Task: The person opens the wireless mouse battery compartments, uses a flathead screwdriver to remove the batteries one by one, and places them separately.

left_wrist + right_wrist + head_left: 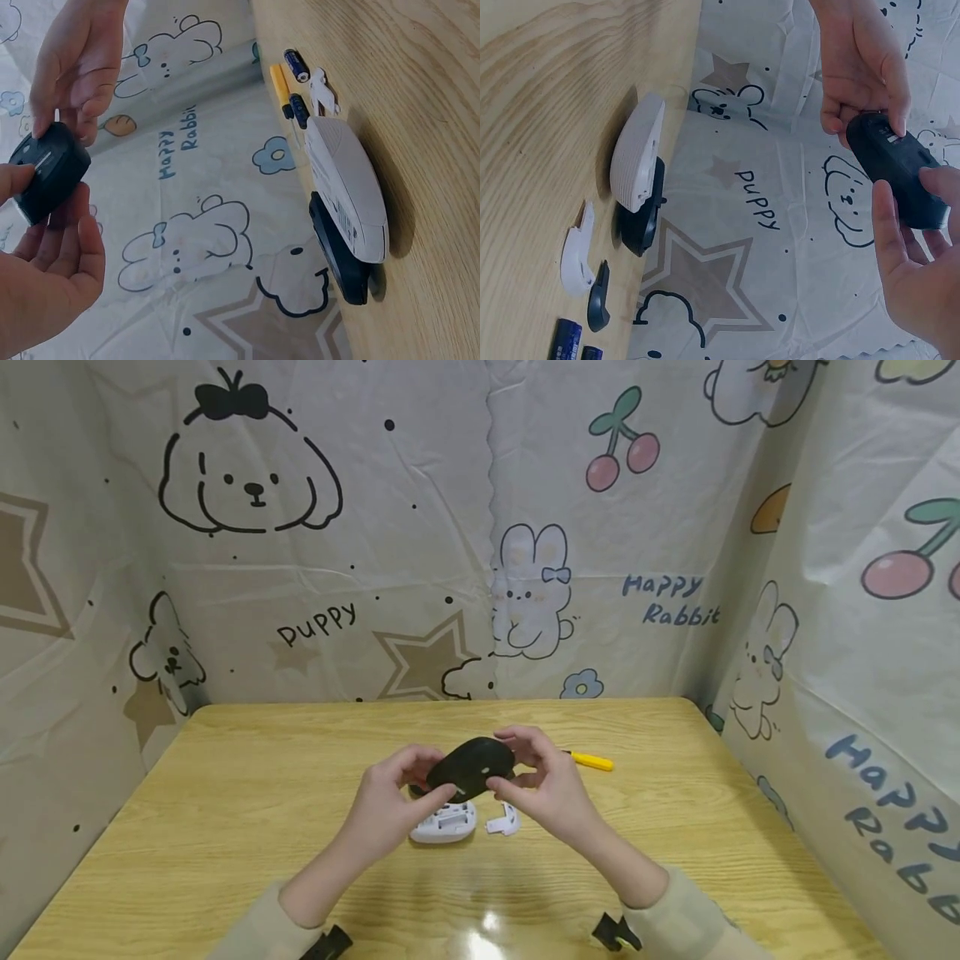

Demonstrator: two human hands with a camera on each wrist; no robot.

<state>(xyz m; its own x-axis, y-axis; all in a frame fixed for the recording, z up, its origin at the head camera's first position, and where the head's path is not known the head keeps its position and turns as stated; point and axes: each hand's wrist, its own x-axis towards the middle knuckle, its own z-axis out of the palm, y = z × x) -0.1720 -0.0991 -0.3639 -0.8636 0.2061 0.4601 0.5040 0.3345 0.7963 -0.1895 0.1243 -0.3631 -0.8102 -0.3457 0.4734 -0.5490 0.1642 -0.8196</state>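
Raised over the table, a black computer mouse (474,767) is held between both hands. My left hand (390,797) pinches its left end, thumb on the near face and fingers behind. The right hand (558,793) grips the opposite end the same way. Beneath them a white mouse (442,828) lies with its recessed, opened side up. To its right is a loose white cover (504,820). A second black mouse-shaped piece (337,251) lies just behind the white mouse, mostly hidden by the hands in the head view.
A screwdriver with a yellow handle (592,762) lies beyond the right hand. Near the white cover are a small black cover (598,296) and blue batteries (566,341). Printed cloth (420,568) walls in the wooden table (247,827) at the back and sides.
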